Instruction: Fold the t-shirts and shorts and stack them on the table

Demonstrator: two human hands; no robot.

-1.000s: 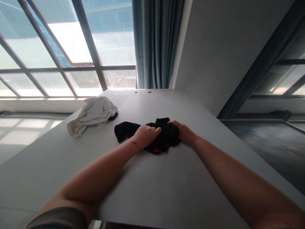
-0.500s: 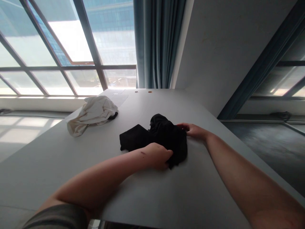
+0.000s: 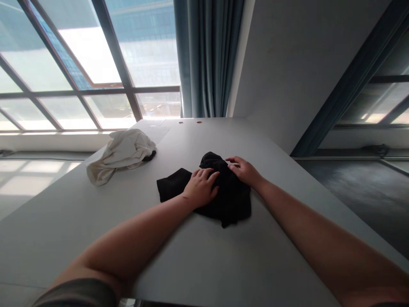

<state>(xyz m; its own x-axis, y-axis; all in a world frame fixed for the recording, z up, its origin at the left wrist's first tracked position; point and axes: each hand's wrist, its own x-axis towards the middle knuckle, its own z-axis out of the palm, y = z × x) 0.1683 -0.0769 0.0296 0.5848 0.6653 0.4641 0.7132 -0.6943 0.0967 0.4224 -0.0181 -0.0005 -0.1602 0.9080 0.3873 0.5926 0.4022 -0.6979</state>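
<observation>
Currently, a rumpled black cloth [image 3: 234,200] lies at twelve o'clock on the counter [image 3: 198,264]; the left hand [image 3: 201,187] rests on it, fingers spread, the right hand [image 3: 246,171] touches its one o'clock side, fingers loosely parted; uneven pressing could bunch its folds

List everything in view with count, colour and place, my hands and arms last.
Crumpled black cloth: 1, black, table centre
Crumpled white cloth: 1, white, table's left
Dark patch: 1, black, white cloth's edge
Flat table: 1, white, centre
Round holes: 2, brownish, table's far end
Pleated curtains: 2, blue-grey, beyond table, right
Glass windows: 2, dark frames, left and right
Plain wall: 1, grey, between curtains
Floor: 1, grey, both sides
Left hand: 1, bare, on black cloth
Right hand: 1, bare, black cloth's right
Arms: 2, bare, lower corners
Sleeve: 1, grey, left arm
</observation>
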